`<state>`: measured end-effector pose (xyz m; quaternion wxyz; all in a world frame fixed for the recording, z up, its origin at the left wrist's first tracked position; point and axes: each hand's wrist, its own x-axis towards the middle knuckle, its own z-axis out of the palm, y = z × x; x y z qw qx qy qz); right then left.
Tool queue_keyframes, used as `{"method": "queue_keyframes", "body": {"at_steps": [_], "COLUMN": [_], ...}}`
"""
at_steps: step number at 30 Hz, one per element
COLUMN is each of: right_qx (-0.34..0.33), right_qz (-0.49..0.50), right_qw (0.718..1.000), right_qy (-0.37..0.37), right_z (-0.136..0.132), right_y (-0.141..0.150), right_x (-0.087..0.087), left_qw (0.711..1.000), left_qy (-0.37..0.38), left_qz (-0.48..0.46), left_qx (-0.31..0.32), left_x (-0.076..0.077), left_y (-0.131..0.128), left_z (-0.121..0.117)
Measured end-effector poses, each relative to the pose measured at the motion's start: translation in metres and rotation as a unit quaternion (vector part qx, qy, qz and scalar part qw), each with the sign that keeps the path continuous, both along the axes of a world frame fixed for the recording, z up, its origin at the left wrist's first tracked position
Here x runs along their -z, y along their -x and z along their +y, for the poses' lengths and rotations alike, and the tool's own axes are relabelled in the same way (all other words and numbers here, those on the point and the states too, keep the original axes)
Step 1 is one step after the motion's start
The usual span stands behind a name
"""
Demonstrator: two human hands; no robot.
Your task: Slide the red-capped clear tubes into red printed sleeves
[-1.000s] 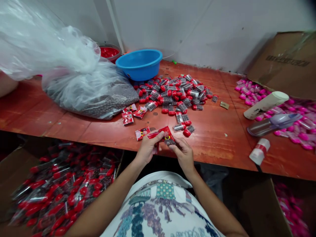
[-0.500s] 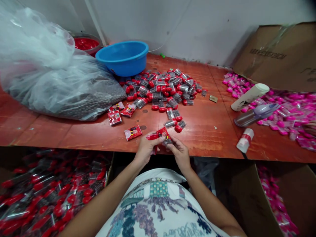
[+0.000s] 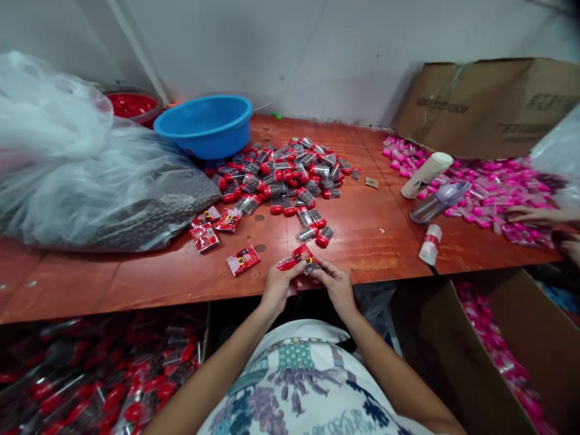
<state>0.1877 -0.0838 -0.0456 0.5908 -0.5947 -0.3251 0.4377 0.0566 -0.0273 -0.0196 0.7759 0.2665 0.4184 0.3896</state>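
a small red printed packet (image 3: 305, 255) is between the two hands at the front edge of the table, in front of the wearer's body. its face is red with a yellow-and-black mark, and its near end looks dark; the print is too small to read. a red piece shows beside it at the left thumb, its shape partly hidden.

the table (image 3: 371, 244) is glossy red-brown wood. a similar loose packet (image 3: 243, 260) lies flat just left of the hands, and three more packets (image 3: 205, 238) lie close together by a plastic bag (image 3: 149, 205) full of dark beads. behind the hands spreads a pile of clear, red-capped bottles (image 3: 281, 181) with dark contents. a blue basin (image 3: 206, 130) stands at the back, before a pale wall (image 3: 235, 60). to the right are a pale cylinder (image 3: 426, 175), a pile of pink-capped bottles (image 3: 496, 190), a cardboard box (image 3: 480, 112) and a co-worker's hand (image 3: 532, 215) reaching into the pink pile. below the table, red-capped bottles (image 3: 131, 386) fill the left side, and an open carton (image 3: 480, 362) with pink pieces stands at right.

both forearms run forward and converge. the left hand (image 3: 277, 284) grips the packet with its thumb on top; the right hand (image 3: 338, 287) pinches the other side, fingers bent.
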Motion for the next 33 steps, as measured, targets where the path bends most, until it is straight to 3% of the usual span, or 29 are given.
{"method": "queue_keyframes", "body": {"at_steps": [4,7,10,12,15,17,20,24,28,33], "right_qx": [0.139,0.202,0.243,0.216,0.092,0.071,0.067,0.015,-0.096,-0.163], "right_qz": [-0.144,-0.295,-0.387,-0.395,-0.32,-0.253,-0.234,-0.335,-0.412,-0.572], "right_qw": [0.98,0.933,0.889,0.893,0.943,0.964,0.969,0.939,0.9,0.801], "right_qy": [-0.006,0.034,0.04,0.012,-0.022,-0.032,-0.045,-0.071,-0.107,-0.065], "right_z": [0.006,0.004,-0.005,-0.01,-0.01,-0.007,-0.002,0.007,0.024,0.058], "right_y": [-0.038,-0.072,-0.074,-0.054,-0.012,0.009,0.017,-0.002,-0.037,-0.091], "right_x": [0.0,-0.001,-0.008,-0.016,-0.026,-0.03,-0.033,-0.035,-0.032,-0.026], "left_qw": [0.993,0.983,0.981,0.983,0.985,0.987,0.993,0.998,0.999,0.99], "left_qy": [0.092,0.139,0.134,0.116,0.104,0.092,0.051,0.014,0.017,0.073], "left_qz": [-0.058,-0.086,-0.076,-0.064,-0.058,-0.059,-0.049,-0.017,0.02,0.055], "left_qx": [0.038,0.084,0.118,0.125,0.125,0.119,0.098,0.058,-0.019,-0.107], "left_x": [-0.003,-0.008,-0.012,-0.012,-0.012,-0.012,-0.014,-0.017,-0.015,-0.015], "left_y": [0.003,0.009,0.012,0.01,0.002,-0.004,-0.01,-0.016,-0.026,-0.039], "left_z": [0.008,0.015,0.022,0.026,0.03,0.029,0.025,0.02,0.026,0.043]}}
